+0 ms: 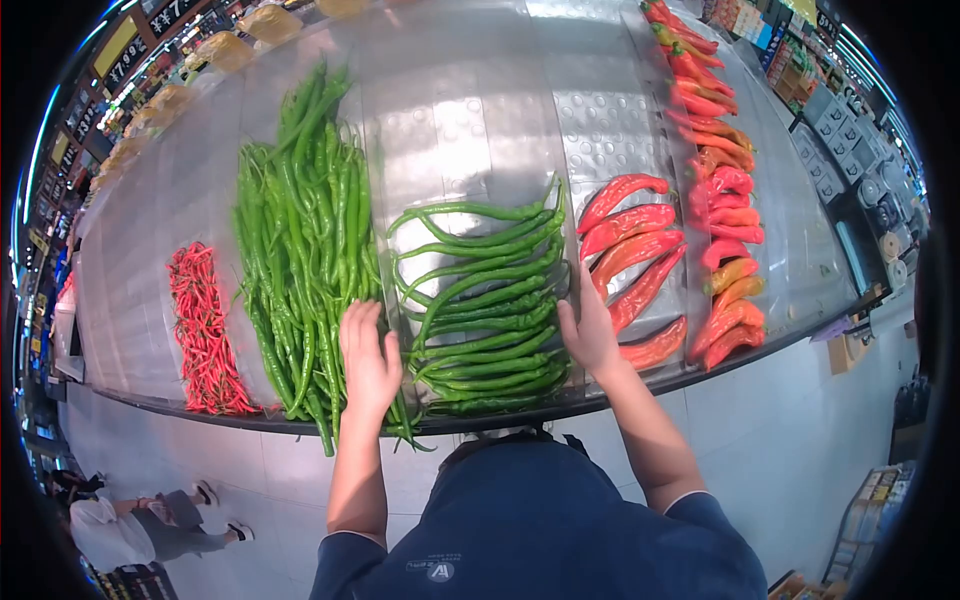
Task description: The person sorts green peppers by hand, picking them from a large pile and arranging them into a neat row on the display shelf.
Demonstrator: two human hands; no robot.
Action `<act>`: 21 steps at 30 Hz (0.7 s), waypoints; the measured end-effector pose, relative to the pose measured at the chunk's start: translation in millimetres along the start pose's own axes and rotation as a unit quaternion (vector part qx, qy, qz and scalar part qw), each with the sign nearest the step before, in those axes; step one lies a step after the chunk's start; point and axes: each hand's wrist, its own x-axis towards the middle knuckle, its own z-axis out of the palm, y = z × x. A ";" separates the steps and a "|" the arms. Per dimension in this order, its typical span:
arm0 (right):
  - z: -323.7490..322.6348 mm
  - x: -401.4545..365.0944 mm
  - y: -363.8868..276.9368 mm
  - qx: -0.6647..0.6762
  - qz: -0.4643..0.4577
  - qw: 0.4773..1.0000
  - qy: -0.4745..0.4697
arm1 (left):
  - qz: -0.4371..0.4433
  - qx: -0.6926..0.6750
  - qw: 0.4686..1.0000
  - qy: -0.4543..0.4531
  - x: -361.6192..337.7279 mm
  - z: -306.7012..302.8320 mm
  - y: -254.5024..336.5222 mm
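Long green peppers (490, 310) lie crosswise in a stacked column between my two hands. My left hand (370, 360) rests at the right edge of a tall pile of thin green peppers (310, 220), its fingers extended and thumb apart. On the other side, my right hand (588, 325) stands at the column's right edge, fingers stretched forward and thumb apart, close to a group of large red peppers (635, 240). Neither hand is closed on a pepper.
Small red chilies (205, 335) lie at the left of the metal display table (460, 130). A row of red and orange peppers (725, 200) runs along the right. A person (125, 530) is on the floor area at lower left. Shelves stand at right.
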 end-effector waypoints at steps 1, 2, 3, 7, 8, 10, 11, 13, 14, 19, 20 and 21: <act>0.0 -4.8 -2.2 0.008 0.021 1.000 -0.002 | 0.007 0.001 1.000 0.016 -1.5 -2.6 -2.3; -0.9 -9.3 -2.0 0.007 0.023 1.000 -0.001 | 0.007 0.007 1.000 0.024 -3.6 -7.3 -4.4; -2.1 -16.5 -1.8 -0.001 0.032 0.999 0.001 | 0.009 0.010 0.999 0.030 -4.0 -11.3 -6.6; -8.1 -36.4 -4.1 -0.035 0.018 0.999 0.026 | -0.006 0.051 0.998 0.043 -13.2 -23.3 -30.5; -12.0 -43.2 -7.9 -0.067 -0.027 0.996 0.056 | -0.014 0.059 0.997 0.037 -16.8 -27.6 -36.2; -11.0 -54.6 -14.6 -0.104 -0.083 0.988 0.079 | -0.031 0.085 0.995 0.029 -20.8 -36.0 -42.0; -10.3 -62.0 -13.4 -0.110 -0.153 0.976 0.105 | -0.047 0.103 0.993 0.020 -24.7 -41.1 -47.0; -7.0 -79.9 -8.8 -0.119 -0.181 0.972 0.087 | -0.093 0.112 0.989 -0.041 -33.7 -44.3 -61.7; -2.1 -87.7 -6.3 -0.110 -0.169 0.977 0.074 | -0.099 0.133 0.984 -0.061 -36.5 -44.8 -62.8; 9.5 -103.9 7.2 -0.167 -0.200 0.961 0.095 | -0.102 0.176 0.975 -0.089 -33.3 -41.0 -63.7; 10.5 -104.2 8.8 -0.185 -0.208 0.951 0.131 | -0.108 0.158 0.979 -0.067 -29.6 -39.9 -64.6; 11.4 -102.5 9.4 -0.187 -0.210 0.951 0.133 | -0.114 0.139 0.983 -0.045 -23.7 -36.8 -64.8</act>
